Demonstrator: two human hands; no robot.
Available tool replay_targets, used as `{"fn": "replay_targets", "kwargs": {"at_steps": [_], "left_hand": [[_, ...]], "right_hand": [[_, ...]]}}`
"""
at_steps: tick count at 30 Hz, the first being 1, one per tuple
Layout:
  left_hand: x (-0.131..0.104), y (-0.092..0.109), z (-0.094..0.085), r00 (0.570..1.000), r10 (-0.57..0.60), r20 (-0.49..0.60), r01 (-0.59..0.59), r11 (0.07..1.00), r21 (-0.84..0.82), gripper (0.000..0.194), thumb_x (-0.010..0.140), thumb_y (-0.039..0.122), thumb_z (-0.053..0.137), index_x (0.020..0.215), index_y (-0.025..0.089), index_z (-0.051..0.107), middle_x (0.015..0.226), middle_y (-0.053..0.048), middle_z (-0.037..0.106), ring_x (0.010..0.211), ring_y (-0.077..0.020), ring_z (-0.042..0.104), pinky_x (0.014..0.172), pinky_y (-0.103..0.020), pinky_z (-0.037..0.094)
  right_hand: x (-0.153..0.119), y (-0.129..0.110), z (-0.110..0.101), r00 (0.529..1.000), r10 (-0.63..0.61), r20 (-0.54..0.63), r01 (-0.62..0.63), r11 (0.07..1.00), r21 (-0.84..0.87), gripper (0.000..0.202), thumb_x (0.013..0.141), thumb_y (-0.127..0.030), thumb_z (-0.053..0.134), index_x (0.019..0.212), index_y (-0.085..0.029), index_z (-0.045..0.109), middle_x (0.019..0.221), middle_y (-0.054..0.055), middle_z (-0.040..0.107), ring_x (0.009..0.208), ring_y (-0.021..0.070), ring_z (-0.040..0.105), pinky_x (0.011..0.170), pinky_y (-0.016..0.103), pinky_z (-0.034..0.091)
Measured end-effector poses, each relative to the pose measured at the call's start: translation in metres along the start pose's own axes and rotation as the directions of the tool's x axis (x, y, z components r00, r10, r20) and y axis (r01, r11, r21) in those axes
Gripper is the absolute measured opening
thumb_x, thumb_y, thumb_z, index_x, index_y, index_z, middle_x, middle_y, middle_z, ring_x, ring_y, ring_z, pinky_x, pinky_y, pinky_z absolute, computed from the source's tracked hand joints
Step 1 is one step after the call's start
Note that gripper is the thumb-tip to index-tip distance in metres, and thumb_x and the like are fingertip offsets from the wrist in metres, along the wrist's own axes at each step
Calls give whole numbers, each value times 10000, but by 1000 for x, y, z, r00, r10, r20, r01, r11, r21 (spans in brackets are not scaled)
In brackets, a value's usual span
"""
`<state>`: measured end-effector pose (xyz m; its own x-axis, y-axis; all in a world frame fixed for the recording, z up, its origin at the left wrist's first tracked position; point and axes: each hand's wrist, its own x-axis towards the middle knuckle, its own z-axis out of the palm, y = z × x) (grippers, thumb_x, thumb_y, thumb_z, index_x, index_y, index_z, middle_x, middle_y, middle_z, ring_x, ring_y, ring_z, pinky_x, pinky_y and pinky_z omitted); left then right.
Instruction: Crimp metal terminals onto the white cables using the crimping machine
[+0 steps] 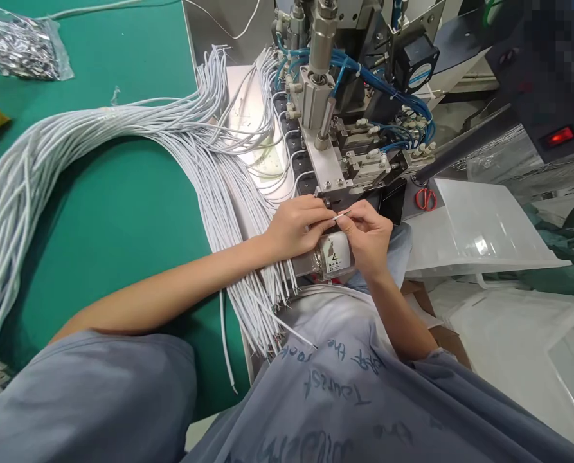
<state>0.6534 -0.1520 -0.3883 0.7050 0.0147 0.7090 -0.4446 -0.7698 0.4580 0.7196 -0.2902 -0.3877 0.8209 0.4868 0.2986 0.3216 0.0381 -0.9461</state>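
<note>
Between the fingertips of both hands shows the white end of a cable (338, 217), just in front of a pneumatic machine (328, 167). My left hand (299, 225) pinches it from the left, fingers closed. From the right, my right hand (367, 233) is closed at the cable's tip; a small thin piece seems to stick out there, too small to name. Under my hands lies a clear bag with a white label (335, 254). A thick bundle of white cables (224, 199) runs beneath my left forearm, loose ends toward my body.
A green table mat (142, 199) lies at left, with a plastic bag of shiny metal parts (21, 48) at its far corner. Black switch-like blocks (301, 164) line the machine's left side. Red-handled scissors (425, 199) lie to the right, near a white plastic tray (493, 225).
</note>
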Motion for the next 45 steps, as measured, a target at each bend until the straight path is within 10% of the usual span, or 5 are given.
{"fn": "replay_targets", "kwargs": {"at_steps": [7,22,26,32,45], "left_hand": [[-2,3,0,998,-52,24,49,993,110,230,867,200,501,688,156,639,554,-4,549,529,-100,463,498,-223,360],[-1,3,-3,945,-303,125,316,944,-92,193,824,259,584,687,156,672,578,3,595,541,-90,520,499,-207,357],[-2,0,-4,974,-201,102,210,974,-81,182,860,231,543,768,165,686,646,-8,631,587,-92,539,534,-212,383],[-4,-2,-3,992,-39,124,5,964,265,252,880,161,451,801,194,688,696,-21,650,637,-135,489,503,-259,309],[-6,-5,1,925,-145,351,32,951,307,303,906,180,369,865,138,666,712,-48,624,601,-127,554,475,-233,336]], "right_hand": [[-5,-17,-6,990,-138,32,139,906,-400,169,806,-255,579,695,-176,678,507,-54,315,480,80,303,474,246,294],[9,-3,0,998,42,48,-37,994,-105,142,729,-285,631,644,-186,688,485,-50,340,500,97,356,531,259,382],[19,-6,-14,959,143,245,-145,989,-11,127,706,-295,659,679,-185,715,574,-14,529,569,113,461,563,264,409],[34,-19,-32,887,205,414,-98,959,-264,109,678,-227,652,632,-141,700,434,-75,274,444,55,263,457,225,285],[15,10,-19,971,186,148,-149,962,-229,166,734,-306,610,713,-172,705,528,-22,561,522,112,494,543,261,434]]}}
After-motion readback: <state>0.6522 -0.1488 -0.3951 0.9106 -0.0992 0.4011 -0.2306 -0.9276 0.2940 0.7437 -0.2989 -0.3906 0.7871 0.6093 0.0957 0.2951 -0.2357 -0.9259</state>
